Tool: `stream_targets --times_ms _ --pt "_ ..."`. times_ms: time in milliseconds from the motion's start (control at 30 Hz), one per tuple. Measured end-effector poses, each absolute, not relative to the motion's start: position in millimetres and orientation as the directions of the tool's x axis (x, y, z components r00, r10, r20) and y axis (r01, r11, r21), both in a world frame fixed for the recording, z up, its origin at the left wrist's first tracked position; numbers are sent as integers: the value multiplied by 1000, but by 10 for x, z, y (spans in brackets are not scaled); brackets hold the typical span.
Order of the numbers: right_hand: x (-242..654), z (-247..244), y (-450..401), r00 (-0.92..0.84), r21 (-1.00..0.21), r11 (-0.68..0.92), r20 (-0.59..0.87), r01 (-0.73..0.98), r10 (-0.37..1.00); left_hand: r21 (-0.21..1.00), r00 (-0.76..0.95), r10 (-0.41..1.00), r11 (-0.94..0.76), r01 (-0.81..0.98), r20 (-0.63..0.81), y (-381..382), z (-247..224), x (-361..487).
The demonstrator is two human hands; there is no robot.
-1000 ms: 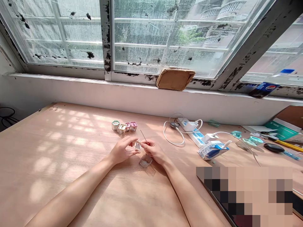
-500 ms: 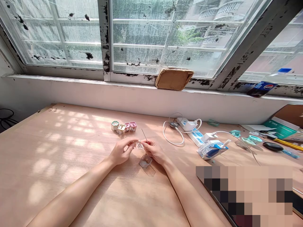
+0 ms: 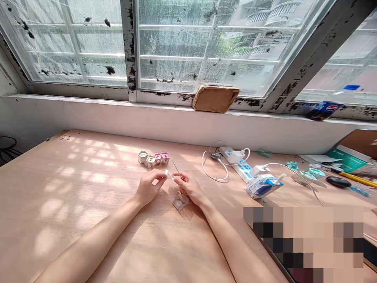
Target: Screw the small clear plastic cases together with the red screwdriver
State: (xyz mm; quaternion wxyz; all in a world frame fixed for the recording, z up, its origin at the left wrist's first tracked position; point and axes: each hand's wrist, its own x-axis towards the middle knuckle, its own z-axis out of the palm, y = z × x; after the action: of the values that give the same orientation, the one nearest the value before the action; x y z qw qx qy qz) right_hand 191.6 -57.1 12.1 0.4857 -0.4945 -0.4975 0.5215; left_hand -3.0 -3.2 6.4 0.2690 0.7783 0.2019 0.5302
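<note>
- Pinching a small clear plastic cube, your left hand is closed on it between thumb and fingertips, just above the plywood table.
- Your right hand is closed on a thin metal needle, which angles up and away from you; a red speck shows by your fingers. The hands are almost touching.
- Just beyond your right hand's heel, a clear plastic box sits on the table.
- Ahead of your hands stand four small cubes in a close row, with green, tan and pink tops.
- To the right lie a white power strip, a white charger, a looped white cable and a blue-and-white carton, its print too small to read.
- Farther right are teal pieces, a black oval object and a yellow tool.
- On the window ledge lie a cardboard pad and a blue-capped bottle with a readable Pepsi label.
</note>
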Motion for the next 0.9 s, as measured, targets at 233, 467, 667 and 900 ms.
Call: stream_targets --times_ms 233,467,667,900 --pt "1885 125 -572 18 -993 22 24 117 1000 671 387 628 -741 32 675 -60 56 -32" --pt "1907 110 -565 -13 -986 67 66 153 998 838 459 753 -545 33 472 -52 72 -41" --pt "1914 113 -571 -30 -994 30 28 103 999 921 517 785 -390 -13 340 -61 92 -29" --pt "2004 100 -703 50 -986 -51 -60 -158 997 919 457 801 -378 -115 387 -22 87 -27"
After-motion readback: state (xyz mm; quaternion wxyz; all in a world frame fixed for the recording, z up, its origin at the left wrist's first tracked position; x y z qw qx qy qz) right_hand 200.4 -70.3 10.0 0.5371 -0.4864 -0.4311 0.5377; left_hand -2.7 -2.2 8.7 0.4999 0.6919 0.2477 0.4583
